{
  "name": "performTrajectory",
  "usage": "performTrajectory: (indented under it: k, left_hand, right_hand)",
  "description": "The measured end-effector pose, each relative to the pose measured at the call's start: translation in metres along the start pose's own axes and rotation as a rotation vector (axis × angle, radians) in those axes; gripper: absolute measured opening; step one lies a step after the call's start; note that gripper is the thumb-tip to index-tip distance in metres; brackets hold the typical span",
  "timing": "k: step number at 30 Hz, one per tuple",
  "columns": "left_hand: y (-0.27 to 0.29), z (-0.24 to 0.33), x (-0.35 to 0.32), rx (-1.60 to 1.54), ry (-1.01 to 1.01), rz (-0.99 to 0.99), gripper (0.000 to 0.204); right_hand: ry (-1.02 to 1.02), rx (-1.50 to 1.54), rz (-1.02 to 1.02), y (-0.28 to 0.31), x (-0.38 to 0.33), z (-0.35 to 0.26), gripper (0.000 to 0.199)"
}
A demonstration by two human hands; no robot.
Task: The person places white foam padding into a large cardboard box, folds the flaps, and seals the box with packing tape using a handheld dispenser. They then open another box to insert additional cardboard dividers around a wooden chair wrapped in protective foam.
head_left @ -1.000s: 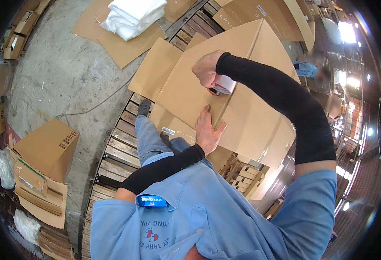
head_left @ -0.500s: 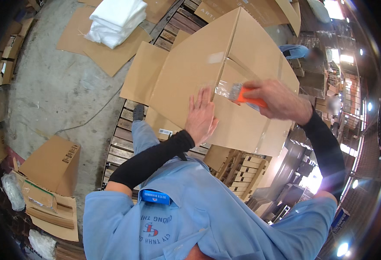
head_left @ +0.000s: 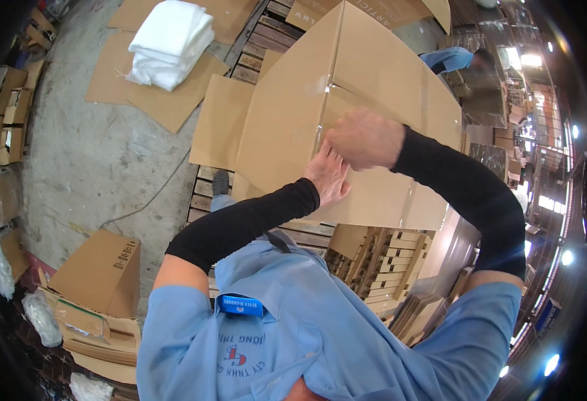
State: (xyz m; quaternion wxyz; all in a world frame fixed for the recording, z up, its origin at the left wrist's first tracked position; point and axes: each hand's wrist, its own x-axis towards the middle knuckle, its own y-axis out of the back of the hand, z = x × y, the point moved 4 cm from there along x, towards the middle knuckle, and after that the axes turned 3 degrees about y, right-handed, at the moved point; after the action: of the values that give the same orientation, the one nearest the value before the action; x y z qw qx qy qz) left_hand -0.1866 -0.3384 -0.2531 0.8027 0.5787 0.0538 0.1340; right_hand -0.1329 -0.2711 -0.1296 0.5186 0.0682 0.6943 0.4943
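Carton [head_left: 286, 113]: edge [head_left: 334, 60] runs away from left hand [head_left: 330, 177], the nearer, thumb spread; right hand [head_left: 367, 138] curled alongside, cannot tell whether fingers pinch.

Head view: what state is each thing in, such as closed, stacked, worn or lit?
Box, closed along the edge by the hands; far side hidden.
Tape, stuck across that edge.
Left hand, resting on the box, fingers extended.
Right hand, curled and blurred; anything inside it is hidden.
Sleeves, worn on both forearms.
White sheets, stacked.
Cardboard, flat under the sheets.
Lamp, lit.
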Motion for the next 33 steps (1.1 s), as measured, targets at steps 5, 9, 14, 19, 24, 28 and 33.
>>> performTrajectory:
  k: [5, 9, 14, 19, 24, 28, 33]
  left_hand:
    - [-0.028, 0.008, 0.012, -0.111, -0.052, -0.206, 0.071]
    - [0.016, 0.012, 0.005, 0.142, -0.096, -0.042, 0.064]
    - [0.002, 0.004, 0.019, -0.244, -0.400, 0.078, 0.056]
    - [0.059, -0.030, 0.093, -0.392, -0.158, 0.329, 0.063]
    - [0.027, -0.117, 0.156, -0.224, 0.276, 0.349, 0.073]
    - [0.026, -0.104, 0.150, -0.130, 0.245, 0.181, 0.082]
    - [0.031, -0.106, 0.151, -0.050, 0.261, 0.158, 0.085]
  right_hand:
    - [0.041, -0.200, -0.293, -0.019, 0.031, -0.012, 0.011]
    - [-0.083, -0.067, -0.557, -0.072, -0.022, 0.031, 0.016]
    - [-0.315, 0.213, -0.220, 0.039, -0.037, 0.111, 0.035]
    - [-0.237, 0.140, 0.152, 0.121, 0.014, 0.171, 0.043]
    - [-0.122, 0.042, 0.021, 0.119, 0.132, 0.202, 0.036]
    - [-0.252, -0.010, -0.335, 0.070, 0.197, 0.201, 0.029]
    - [-0.254, -0.103, -0.553, 0.017, 0.229, 0.218, 0.027]
